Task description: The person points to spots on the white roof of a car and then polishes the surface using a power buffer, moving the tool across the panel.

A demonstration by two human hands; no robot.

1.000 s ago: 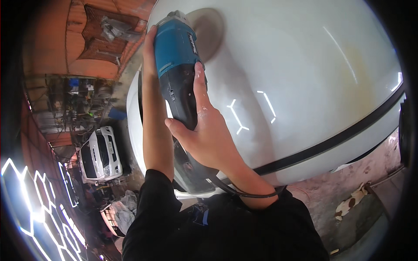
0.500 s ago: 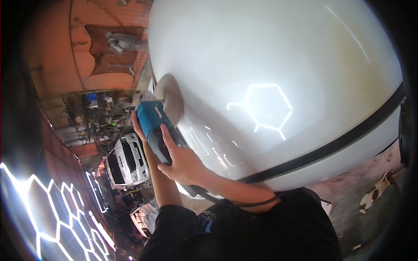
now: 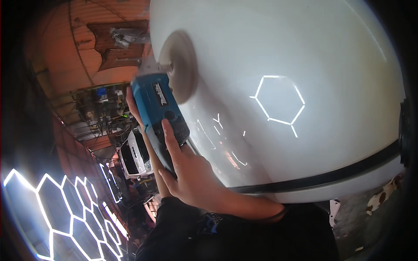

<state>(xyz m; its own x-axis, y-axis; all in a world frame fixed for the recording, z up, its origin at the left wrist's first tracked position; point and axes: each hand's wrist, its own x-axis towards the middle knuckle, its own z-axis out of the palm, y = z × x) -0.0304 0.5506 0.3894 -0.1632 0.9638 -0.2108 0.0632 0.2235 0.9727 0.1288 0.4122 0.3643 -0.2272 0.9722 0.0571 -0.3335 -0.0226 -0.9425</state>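
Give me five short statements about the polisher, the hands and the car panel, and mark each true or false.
1. The polisher has a blue body. True.
2. The round pad lies against the white car panel. True.
3. The right hand is off the tool. False: it grips the dark rear handle.
4. A square light is reflected in the panel. False: the hexagon reflection has six sides.
5. The left hand is mostly hidden behind the tool body. True.
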